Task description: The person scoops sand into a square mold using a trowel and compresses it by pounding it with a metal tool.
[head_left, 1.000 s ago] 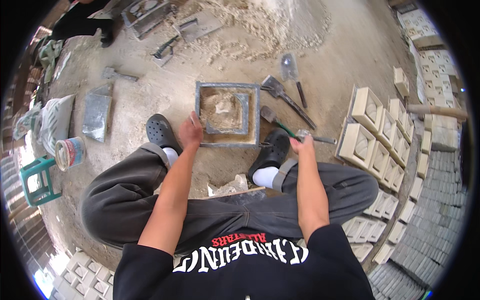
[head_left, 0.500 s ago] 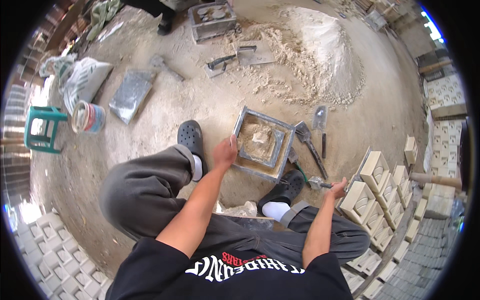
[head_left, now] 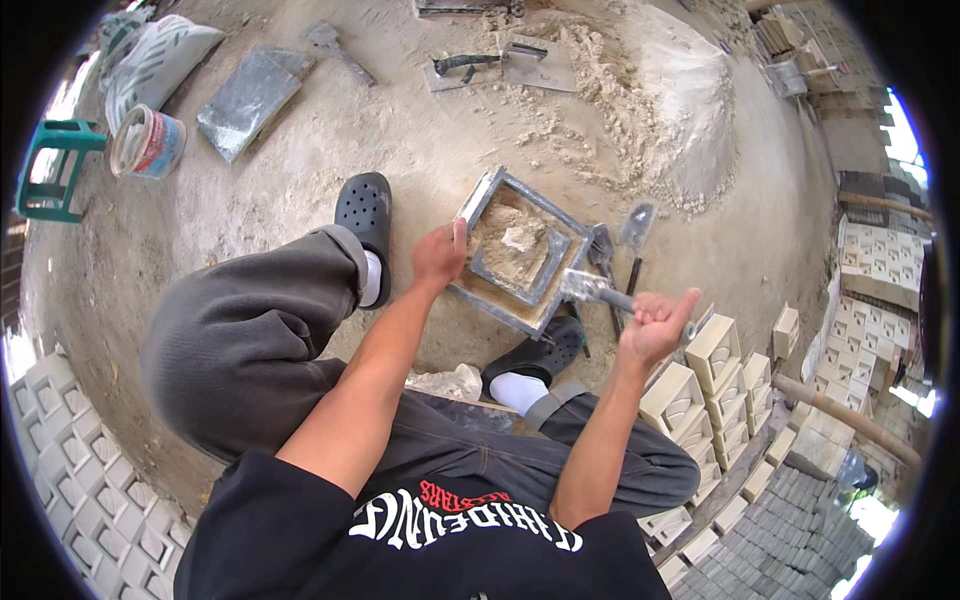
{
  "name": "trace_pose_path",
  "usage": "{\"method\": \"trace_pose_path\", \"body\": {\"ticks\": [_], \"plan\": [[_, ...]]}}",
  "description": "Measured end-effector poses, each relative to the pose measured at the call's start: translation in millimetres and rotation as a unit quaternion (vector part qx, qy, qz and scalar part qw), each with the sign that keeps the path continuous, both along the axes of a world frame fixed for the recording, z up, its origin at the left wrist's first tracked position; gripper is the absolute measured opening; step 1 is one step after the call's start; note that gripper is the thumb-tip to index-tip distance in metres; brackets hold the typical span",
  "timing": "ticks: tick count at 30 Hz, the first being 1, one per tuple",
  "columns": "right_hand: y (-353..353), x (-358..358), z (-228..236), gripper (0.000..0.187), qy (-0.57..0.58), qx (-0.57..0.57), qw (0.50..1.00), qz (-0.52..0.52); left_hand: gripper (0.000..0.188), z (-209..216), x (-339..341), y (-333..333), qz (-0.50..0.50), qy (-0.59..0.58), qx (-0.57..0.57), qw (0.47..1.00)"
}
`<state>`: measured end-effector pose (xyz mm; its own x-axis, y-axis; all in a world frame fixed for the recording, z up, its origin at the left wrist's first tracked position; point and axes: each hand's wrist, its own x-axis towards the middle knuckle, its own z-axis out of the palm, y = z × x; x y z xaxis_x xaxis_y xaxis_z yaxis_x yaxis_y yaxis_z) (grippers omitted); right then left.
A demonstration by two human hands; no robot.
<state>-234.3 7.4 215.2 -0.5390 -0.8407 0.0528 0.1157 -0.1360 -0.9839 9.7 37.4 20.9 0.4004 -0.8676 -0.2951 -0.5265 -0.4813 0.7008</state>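
A square grey metal mould [head_left: 557,213] rests on the ground between my feet, with sandy tan powder and a paler lump [head_left: 520,236] inside its smaller inner frame. My left hand [head_left: 440,254] grips the mould's left rim, fingers curled over the edge. In my right hand [head_left: 658,326] is a hammer [head_left: 620,299] by its grey handle, the thumb stretched out. Its pale metal head is smeared by motion and hovers by the mould's right rim; whether they touch, I cannot tell. A shovel-like tool [head_left: 601,250] and a trowel [head_left: 637,228] lie just right of the mould.
Stacked cream patterned blocks [head_left: 712,352] stand close by my right knee. Ahead are a powder heap [head_left: 690,110], flat trowels [head_left: 540,62] and a flat slab [head_left: 245,95]. A bucket [head_left: 150,143] and green stool [head_left: 62,165] stand left. More blocks [head_left: 100,480] lie lower left.
My right hand has lifted the hammer from beside the blocks up and left to the mould's right rim. My left hand stays on the mould. The whole view has shifted.
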Motion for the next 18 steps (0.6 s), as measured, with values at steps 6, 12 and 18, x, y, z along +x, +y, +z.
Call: {"method": "trace_pose_path", "body": {"ticks": [6, 12, 18], "plan": [[-41.2, 81.5, -2.9, 0.04, -0.007, -0.081, 0.965, 0.25, 0.056, 5.7, 2.7, -2.3, -0.009, -0.002, 0.029, 1.0], [-67.6, 125.4, -29.0, 0.034, 0.014, -0.066, 0.941, 0.332, 0.053, 0.6, 3.6, -2.0, -0.027, 0.011, 0.023, 0.999], [-93.3, 118.6, -57.1, 0.036, -0.03, -0.01, 0.953, 0.302, 0.052, 5.9, 3.5, -2.1, -0.004, 0.017, 0.004, 1.0]]}}
